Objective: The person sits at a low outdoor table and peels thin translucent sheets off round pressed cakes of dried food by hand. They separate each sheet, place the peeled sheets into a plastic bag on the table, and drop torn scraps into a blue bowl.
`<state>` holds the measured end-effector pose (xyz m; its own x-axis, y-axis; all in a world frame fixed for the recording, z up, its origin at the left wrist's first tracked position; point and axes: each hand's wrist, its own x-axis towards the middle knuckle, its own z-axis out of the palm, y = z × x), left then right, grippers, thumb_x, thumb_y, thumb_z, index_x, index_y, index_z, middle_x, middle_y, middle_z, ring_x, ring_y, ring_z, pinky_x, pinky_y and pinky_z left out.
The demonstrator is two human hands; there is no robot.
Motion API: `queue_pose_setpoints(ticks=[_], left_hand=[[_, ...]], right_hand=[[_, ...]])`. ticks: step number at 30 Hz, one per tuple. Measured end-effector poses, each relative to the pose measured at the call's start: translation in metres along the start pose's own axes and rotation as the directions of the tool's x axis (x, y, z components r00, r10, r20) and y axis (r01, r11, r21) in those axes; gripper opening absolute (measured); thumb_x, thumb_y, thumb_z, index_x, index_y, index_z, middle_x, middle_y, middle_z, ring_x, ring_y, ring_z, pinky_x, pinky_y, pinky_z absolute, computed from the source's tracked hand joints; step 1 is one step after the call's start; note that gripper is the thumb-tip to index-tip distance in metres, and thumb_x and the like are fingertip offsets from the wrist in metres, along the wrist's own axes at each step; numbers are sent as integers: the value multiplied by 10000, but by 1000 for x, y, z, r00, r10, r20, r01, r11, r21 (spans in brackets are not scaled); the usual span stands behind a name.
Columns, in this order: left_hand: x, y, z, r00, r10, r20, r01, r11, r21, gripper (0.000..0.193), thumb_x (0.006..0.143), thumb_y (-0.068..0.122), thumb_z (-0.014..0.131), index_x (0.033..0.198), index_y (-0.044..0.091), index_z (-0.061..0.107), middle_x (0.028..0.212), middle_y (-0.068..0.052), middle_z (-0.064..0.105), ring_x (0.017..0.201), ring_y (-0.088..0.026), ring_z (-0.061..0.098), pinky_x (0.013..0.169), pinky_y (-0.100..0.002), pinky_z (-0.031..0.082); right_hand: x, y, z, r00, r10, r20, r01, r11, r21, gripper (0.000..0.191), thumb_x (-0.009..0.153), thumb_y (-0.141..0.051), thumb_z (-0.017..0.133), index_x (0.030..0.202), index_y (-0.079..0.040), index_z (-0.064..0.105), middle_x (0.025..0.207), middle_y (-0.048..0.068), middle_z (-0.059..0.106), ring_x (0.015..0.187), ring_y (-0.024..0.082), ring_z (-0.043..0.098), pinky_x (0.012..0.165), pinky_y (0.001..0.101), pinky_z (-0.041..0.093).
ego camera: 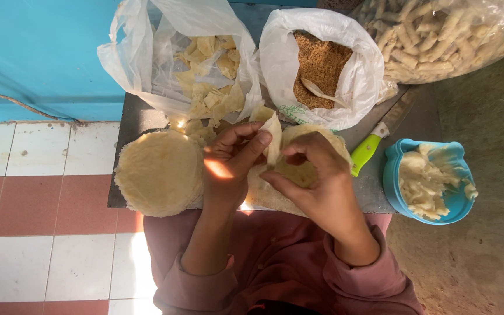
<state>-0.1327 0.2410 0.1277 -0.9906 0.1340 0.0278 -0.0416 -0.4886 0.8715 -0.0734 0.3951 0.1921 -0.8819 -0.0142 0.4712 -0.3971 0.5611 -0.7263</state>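
My left hand [228, 163] and my right hand [310, 175] meet over a dark board [135, 119]. Both pinch a thin pale wrapper sheet [274, 137], which stands folded between the thumbs. Under the right hand lies a second stack of round wrappers [322, 137], partly hidden. A round stack of pale wrappers [158, 172] sits just left of my left hand.
Behind the board stand a plastic bag of wrapper scraps [205, 64], a bag of brown crumbs with a spoon [319, 64] and a big bag of rolled pieces [438, 35]. A green-handled knife [368, 149] and a blue bowl of pale filling [430, 181] lie to the right.
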Motion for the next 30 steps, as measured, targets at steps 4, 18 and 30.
queue_pose_setpoints(ticks=[4, 18, 30], left_hand=[[-5, 8, 4, 993, 50, 110, -45, 998, -51, 296, 938, -9, 730, 1229, -41, 691, 1061, -94, 763, 955, -127, 719, 891, -266, 599], [-17, 37, 10, 993, 70, 97, -95, 955, 283, 339, 1005, -10, 642, 1343, -33, 648, 1146, -85, 736, 983, -116, 697, 884, -264, 596], [-6, 12, 5, 990, 14, 141, -35, 988, 148, 295, 990, 22, 685, 1277, -39, 649, 1132, -60, 707, 1022, -104, 654, 889, -262, 556]], right_hand=[[1, 2, 12, 998, 59, -39, -57, 998, 36, 244, 887, 3, 790, 1079, 41, 646, 1036, 89, 679, 910, 155, 698, 789, 281, 587], [-1, 48, 5, 929, 368, 21, -262, 619, 740, 75, 1042, 73, 639, 1101, 39, 669, 999, 60, 720, 889, 95, 636, 814, 230, 514], [3, 48, 27, 915, 404, -16, -226, 542, 809, 245, 961, 170, 633, 1175, 55, 666, 1063, 116, 730, 950, 142, 686, 873, 281, 576]])
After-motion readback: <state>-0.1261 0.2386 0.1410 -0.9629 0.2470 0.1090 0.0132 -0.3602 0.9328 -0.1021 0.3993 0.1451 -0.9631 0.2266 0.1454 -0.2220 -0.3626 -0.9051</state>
